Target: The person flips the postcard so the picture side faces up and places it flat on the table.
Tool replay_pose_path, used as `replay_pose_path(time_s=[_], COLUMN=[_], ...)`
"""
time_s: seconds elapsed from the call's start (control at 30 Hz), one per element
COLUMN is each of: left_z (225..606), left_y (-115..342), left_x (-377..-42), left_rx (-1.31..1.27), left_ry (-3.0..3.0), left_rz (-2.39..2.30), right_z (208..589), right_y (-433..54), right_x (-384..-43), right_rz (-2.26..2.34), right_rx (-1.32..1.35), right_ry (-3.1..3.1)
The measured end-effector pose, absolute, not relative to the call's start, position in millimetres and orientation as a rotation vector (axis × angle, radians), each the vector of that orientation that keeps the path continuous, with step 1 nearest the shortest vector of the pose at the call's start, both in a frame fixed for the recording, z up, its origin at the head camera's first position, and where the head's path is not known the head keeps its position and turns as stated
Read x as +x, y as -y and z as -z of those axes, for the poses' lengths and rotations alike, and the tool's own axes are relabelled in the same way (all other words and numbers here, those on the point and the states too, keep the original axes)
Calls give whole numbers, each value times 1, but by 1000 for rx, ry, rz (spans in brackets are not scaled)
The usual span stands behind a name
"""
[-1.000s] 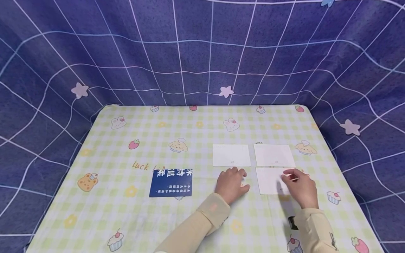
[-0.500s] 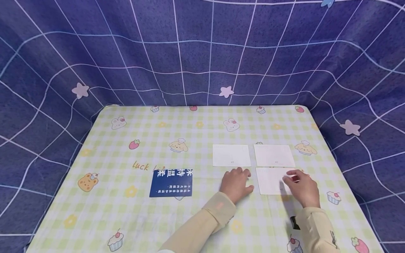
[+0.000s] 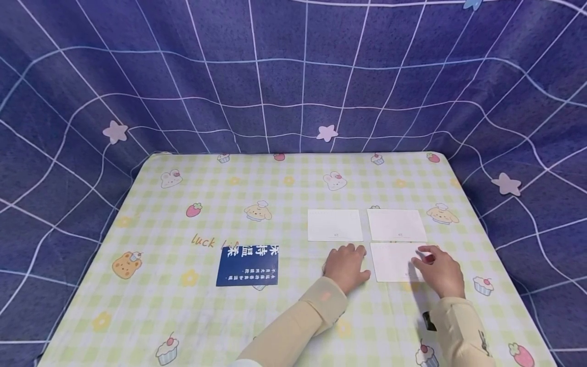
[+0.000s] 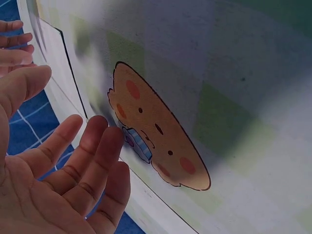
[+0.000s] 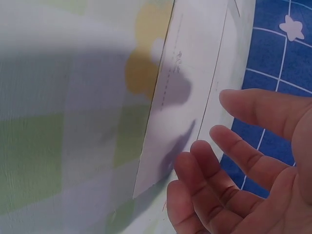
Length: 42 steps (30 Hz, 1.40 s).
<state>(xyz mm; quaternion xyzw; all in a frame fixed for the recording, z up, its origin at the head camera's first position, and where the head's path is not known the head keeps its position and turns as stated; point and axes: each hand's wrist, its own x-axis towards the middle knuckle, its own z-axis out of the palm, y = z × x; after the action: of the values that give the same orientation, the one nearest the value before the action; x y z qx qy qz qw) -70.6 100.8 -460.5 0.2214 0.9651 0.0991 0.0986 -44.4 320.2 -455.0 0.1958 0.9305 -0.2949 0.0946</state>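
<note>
Three white rectangular cards (image 3: 396,224) and one blue card (image 3: 248,266) are lying on checked cloth (image 3: 206,326); left hand (image 3: 346,267), between, and right hand (image 3: 443,271), at nearest white, are holding fingers loosely spread; gridded fabric (image 3: 279,84) is hanging behind.

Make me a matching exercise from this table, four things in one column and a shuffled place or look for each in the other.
1. Blue card
2. Left hand
3. Right hand
4. Tablecloth

A. At the right end of the front white card
B. Pale checks with cartoon prints
C. White characters
D. Between the blue card and the front white card

Pairs: 1-C, 2-D, 3-A, 4-B
</note>
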Motion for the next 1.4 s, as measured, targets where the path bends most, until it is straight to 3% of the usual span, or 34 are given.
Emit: replay_pose_path(time_s=[1.4], left_z=[464], left_y=[-135], left_x=[-77], left_rx=[624], left_ry=[-2850], left_rz=[-50], right_z=[460], right_y=[-333], right_x=[-55], right_rz=[824], right_rx=[577], right_ry=[-2702])
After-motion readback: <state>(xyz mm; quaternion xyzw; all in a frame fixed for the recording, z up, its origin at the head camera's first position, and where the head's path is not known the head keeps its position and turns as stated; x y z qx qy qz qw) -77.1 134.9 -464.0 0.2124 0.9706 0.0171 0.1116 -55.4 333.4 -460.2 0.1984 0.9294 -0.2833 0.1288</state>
